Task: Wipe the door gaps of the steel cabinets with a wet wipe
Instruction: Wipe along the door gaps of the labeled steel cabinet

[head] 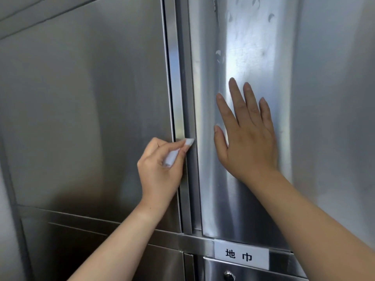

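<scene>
**Wipe pressed into the vertical gap between two steel doors**

The wet wipe is folded into a narrow white wad, its tip pushed against the vertical door gap, roughly two-thirds of the way down the visible run of that gap. The left hand has it pinched between thumb and curled fingers, closed tightly around the wad so that only the tip and a short tail below the thumb show. Being soft, damp and light, the wipe will likely crumple or slip rather than push back, so a grip close to the tip, as here, looks right for driving it into the narrow channel; a looser hold further back would probably let it fold over.

Left of the gap stands the left door, its edge just beside the knuckles. Right of the gap, the right door carries smudges and drip marks, and the right hand lies flat on it, fingers spread and holding nothing, apparently bracing the panel. Below the gap, a white label with two characters sits on the crossbar, with a lock beneath it.
</scene>
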`<state>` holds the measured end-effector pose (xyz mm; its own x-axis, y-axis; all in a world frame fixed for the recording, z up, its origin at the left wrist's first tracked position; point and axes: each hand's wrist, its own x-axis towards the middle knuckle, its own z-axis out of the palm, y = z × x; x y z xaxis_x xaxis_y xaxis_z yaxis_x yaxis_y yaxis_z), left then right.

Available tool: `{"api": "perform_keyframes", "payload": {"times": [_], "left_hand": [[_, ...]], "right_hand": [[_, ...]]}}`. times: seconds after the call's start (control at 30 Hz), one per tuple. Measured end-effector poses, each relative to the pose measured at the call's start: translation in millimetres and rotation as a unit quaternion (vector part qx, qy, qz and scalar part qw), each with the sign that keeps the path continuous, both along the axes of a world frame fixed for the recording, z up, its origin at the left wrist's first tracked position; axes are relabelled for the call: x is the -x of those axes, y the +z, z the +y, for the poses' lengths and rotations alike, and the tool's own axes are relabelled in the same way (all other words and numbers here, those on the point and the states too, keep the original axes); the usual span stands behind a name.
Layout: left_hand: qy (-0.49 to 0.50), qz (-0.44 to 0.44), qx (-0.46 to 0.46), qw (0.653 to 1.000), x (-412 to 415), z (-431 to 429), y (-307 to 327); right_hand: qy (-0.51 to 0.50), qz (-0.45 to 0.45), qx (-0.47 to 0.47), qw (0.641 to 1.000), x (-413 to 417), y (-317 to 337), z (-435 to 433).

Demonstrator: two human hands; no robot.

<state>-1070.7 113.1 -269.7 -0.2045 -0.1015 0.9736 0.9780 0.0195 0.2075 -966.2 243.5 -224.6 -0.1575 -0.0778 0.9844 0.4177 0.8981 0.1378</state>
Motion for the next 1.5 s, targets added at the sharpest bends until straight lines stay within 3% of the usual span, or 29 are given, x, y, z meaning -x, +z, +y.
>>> {"api": "perform_keyframes", "payload": {"times": [0.13,0.4,0.7,0.87,1.07,1.2,1.5], "left_hand": [[0.006,0.010,0.010,1.000,1.9,-1.3,-39.3],[0.000,0.004,0.020,1.000,-1.7,-2.5,-13.5],[-0.032,-0.084,0.013,0.996,-11.9,-2.1,-70.0],[-0.016,-0.064,0.020,0.998,-10.9,-3.2,-50.3],[-0.005,-0.064,0.033,0.997,-13.9,-6.9,-96.3],[-0.021,-0.085,0.058,0.994,-15.8,-12.8,-94.4],[-0.013,-0.092,0.053,0.994,-14.3,-9.7,-111.1]], "right_hand": [[0.003,0.005,-0.002,1.000,0.1,-0.4,1.4],[0.000,0.011,-0.004,1.000,0.3,0.2,1.3],[-0.001,0.010,-0.009,1.000,0.7,-0.2,1.8],[-0.002,0.007,-0.008,1.000,0.1,-0.2,2.5],[0.002,0.006,-0.005,1.000,0.0,-1.8,1.7],[0.002,-0.007,-0.003,1.000,-1.5,1.4,0.5],[-0.042,-0.041,0.003,0.998,2.5,-95.6,-5.9]]}}
